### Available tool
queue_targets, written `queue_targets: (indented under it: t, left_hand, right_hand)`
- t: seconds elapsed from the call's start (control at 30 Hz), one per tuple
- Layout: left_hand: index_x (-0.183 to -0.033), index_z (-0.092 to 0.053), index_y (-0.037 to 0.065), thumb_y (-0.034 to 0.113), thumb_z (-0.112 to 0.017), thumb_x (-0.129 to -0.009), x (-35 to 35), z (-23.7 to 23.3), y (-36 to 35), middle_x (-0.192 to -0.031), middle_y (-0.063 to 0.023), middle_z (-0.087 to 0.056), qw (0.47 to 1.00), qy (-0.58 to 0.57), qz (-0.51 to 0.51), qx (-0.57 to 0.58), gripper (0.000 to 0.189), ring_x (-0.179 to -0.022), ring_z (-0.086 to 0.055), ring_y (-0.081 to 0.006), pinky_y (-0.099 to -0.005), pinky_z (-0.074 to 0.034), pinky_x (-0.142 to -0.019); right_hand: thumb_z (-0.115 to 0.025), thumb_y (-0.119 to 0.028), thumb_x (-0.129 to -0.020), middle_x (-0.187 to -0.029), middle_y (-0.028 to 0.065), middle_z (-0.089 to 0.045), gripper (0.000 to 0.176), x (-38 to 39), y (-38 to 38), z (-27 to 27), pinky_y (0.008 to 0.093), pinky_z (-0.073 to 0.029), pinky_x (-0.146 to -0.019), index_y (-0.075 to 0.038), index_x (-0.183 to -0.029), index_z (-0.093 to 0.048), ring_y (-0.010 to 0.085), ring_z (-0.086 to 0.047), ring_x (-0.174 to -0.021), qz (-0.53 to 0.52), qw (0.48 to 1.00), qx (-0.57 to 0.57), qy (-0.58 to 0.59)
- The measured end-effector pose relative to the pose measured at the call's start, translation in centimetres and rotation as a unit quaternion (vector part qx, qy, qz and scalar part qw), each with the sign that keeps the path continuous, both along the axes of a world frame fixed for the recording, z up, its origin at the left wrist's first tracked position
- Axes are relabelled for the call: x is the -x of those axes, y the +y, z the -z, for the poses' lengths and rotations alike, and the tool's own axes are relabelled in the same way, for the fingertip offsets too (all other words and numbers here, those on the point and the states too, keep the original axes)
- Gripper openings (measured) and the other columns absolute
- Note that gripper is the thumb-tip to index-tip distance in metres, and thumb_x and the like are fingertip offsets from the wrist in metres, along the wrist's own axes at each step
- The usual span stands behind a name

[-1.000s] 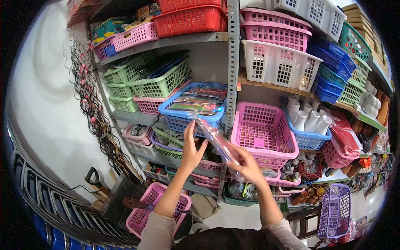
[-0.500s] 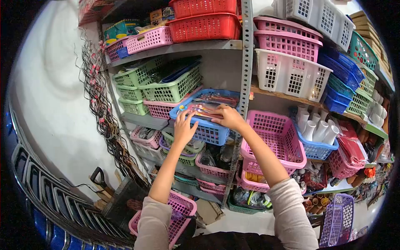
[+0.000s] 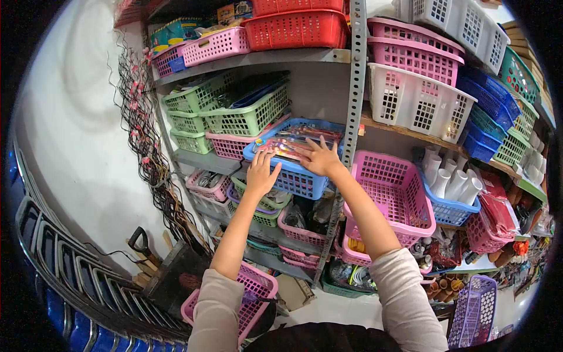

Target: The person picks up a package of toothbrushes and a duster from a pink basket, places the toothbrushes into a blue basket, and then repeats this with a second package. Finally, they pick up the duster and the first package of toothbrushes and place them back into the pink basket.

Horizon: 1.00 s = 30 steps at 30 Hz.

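A blue plastic basket (image 3: 302, 183) sits on the middle shelf, its near end jutting past the shelf edge. Inside lie thin packets in clear wrapping (image 3: 287, 146) with reddish and orange contents, too small to name. At the basket's near left corner is my left hand (image 3: 262, 173), its fingers stretched over the rim and touching the packets. My right hand (image 3: 321, 158) lies over the packets at the near right side, fingers spread and palm down. Neither hand grips anything that I can see.
Green baskets (image 3: 249, 119) stand left of the blue one, on a pink basket. An upright perforated post (image 3: 356, 88) rises close on the right. Beyond it is a large pink basket (image 3: 410, 217). Red baskets (image 3: 296, 32) sit on the shelf above. Stacked chairs (image 3: 88, 276) line the lower left.
My right hand has gone from bent fingers on the packets to spread fingers. My left hand stays at the basket's near left corner. The whole view has shifted slightly.
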<state>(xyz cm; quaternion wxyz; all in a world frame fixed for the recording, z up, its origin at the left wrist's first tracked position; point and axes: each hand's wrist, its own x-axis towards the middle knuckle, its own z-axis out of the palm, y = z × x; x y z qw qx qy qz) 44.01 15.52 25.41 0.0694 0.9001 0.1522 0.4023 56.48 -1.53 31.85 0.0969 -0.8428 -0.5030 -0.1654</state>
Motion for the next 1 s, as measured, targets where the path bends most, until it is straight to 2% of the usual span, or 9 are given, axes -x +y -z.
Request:
queue_targets:
  t: [0.1, 0.17, 0.27, 0.37, 0.5, 0.67, 0.77, 0.87, 1.0]
  left_hand:
    - [-0.128, -0.042, 0.012, 0.042, -0.048, -0.087, 0.7, 0.2, 0.2, -0.137, -0.0121, -0.035, 1.000, 0.023, 0.007, 0.000, 0.052, -0.131, -0.025, -0.0303, -0.0457, -0.029, -0.101]
    - [-0.130, -0.039, 0.010, 0.040, -0.051, -0.085, 1.5, 0.1, 0.0, -0.138, -0.0135, -0.033, 0.999, 0.021, 0.006, -0.036, 0.055, -0.131, -0.023, -0.0315, -0.0468, -0.028, -0.102]
    - [-0.131, -0.036, 0.006, 0.029, -0.058, -0.081, 3.9, 1.0, -1.7, -0.139, -0.0144, -0.031, 0.999, 0.020, 0.028, -0.012, 0.060, -0.131, -0.024, -0.0332, -0.0439, -0.028, -0.103]
    - [-0.128, -0.037, 0.003, 0.011, -0.060, -0.076, 7.3, 2.7, -4.4, -0.132, -0.0150, -0.039, 0.999, -0.007, 0.045, -0.007, 0.058, -0.126, -0.032, -0.0338, -0.0413, -0.032, -0.101]
    - [-0.122, -0.041, 0.002, 0.009, -0.058, -0.076, 12.2, 7.4, -7.5, -0.120, -0.0160, -0.046, 0.995, -0.036, 0.032, 0.089, 0.050, -0.111, -0.043, -0.0350, -0.0406, -0.037, -0.093]
    - [-0.118, -0.043, 0.001, 0.007, -0.057, -0.074, 18.8, 19.3, -8.2, -0.110, -0.0179, -0.050, 0.988, -0.040, -0.038, 0.146, 0.046, -0.102, -0.047, -0.0368, -0.0419, -0.039, -0.088]
    - [-0.114, -0.046, 0.000, 0.008, -0.058, -0.074, 23.2, 24.3, -10.0, -0.107, -0.0181, -0.051, 0.970, -0.009, -0.107, 0.216, 0.043, -0.099, -0.048, -0.0370, -0.0419, -0.040, -0.087]
    - [-0.109, -0.050, 0.003, 0.011, -0.061, -0.073, 27.2, 27.6, -12.2, -0.103, -0.0178, -0.053, 0.952, -0.016, -0.148, 0.266, 0.039, -0.097, -0.050, -0.0361, -0.0407, -0.041, -0.084]
    - [-0.110, -0.051, 0.003, 0.012, -0.061, -0.075, 31.8, 31.4, -14.5, -0.101, -0.0184, -0.054, 0.916, 0.015, -0.190, 0.353, 0.037, -0.094, -0.053, -0.0338, -0.0385, -0.043, -0.080]
  right_hand:
    - [-0.037, -0.048, -0.087, -0.146, 0.0086, -0.022, 0.046, 1.9, 0.6, 0.7, 0.0675, -0.005, -0.099, -0.031, -0.129, -0.045, 0.0367, -0.011, -0.135, 0.077, 0.992, -0.013, -0.101]
    - [-0.044, -0.044, -0.085, -0.143, 0.0140, -0.025, 0.050, 3.6, 0.9, 2.3, 0.0674, -0.004, -0.099, -0.018, -0.128, -0.047, 0.0367, -0.010, -0.135, 0.031, 0.986, -0.107, -0.125]
    - [-0.050, -0.041, -0.083, -0.141, 0.0156, -0.028, 0.050, 7.1, 1.3, 4.9, 0.0654, -0.002, -0.100, -0.012, -0.124, -0.050, 0.0352, -0.013, -0.134, -0.048, 0.971, -0.205, -0.115]
    - [-0.050, -0.032, -0.086, -0.138, 0.0152, -0.031, 0.048, 11.1, 0.5, 7.4, 0.0590, -0.007, -0.104, -0.012, -0.128, -0.043, 0.0350, -0.016, -0.134, -0.118, 0.969, -0.210, -0.056]
    - [-0.048, -0.022, -0.087, -0.130, 0.0170, -0.041, 0.043, 15.0, 0.5, 14.5, 0.0537, -0.017, -0.105, -0.011, -0.128, -0.042, 0.0379, -0.024, -0.130, -0.208, 0.931, -0.253, 0.161]
    - [-0.051, -0.018, -0.083, -0.120, 0.0185, -0.050, 0.041, 20.4, 0.9, 24.1, 0.0425, -0.033, -0.098, -0.007, -0.122, -0.046, 0.0375, -0.043, -0.115, -0.277, 0.885, -0.202, 0.315]
    - [-0.052, -0.019, -0.083, -0.120, 0.0207, -0.049, 0.043, 23.8, 0.8, 28.7, 0.0411, -0.034, -0.098, -0.002, -0.122, -0.045, 0.0366, -0.042, -0.116, -0.254, 0.855, -0.078, 0.445]
    - [-0.052, -0.018, -0.083, -0.120, 0.0222, -0.048, 0.046, 26.3, 0.7, 35.7, 0.0408, -0.034, -0.098, -0.001, -0.125, -0.041, 0.0357, -0.042, -0.117, -0.282, 0.849, -0.026, 0.446]
    - [-0.059, -0.013, -0.076, -0.109, 0.0260, -0.051, 0.061, 28.3, -1.2, 41.3, 0.0433, -0.039, -0.090, 0.002, -0.129, -0.033, 0.0385, -0.045, -0.109, -0.289, 0.867, 0.053, 0.402]
